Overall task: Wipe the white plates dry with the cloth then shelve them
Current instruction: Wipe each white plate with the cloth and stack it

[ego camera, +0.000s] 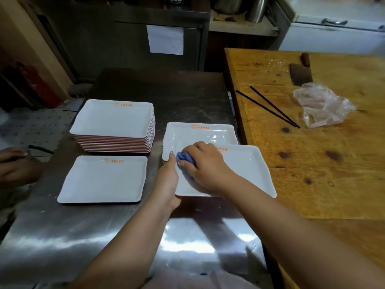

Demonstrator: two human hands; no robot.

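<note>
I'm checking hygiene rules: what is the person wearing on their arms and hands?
Nothing shows on either. The left hand and right hand are bare, without gloves, and both forearms are uncovered as far as the frame shows. No rings, watch or bracelets are visible.

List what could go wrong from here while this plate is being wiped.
1. The white rectangular plate being wiped is lifted, overlapping the near edge of another white plate, with the left hand gripping only its left rim; pressure from the right hand rubbing the crumpled blue cloth could tip it or make it slip.
2. Its right edge reaches over the wooden chopping table, so it may knock against that.
</note>
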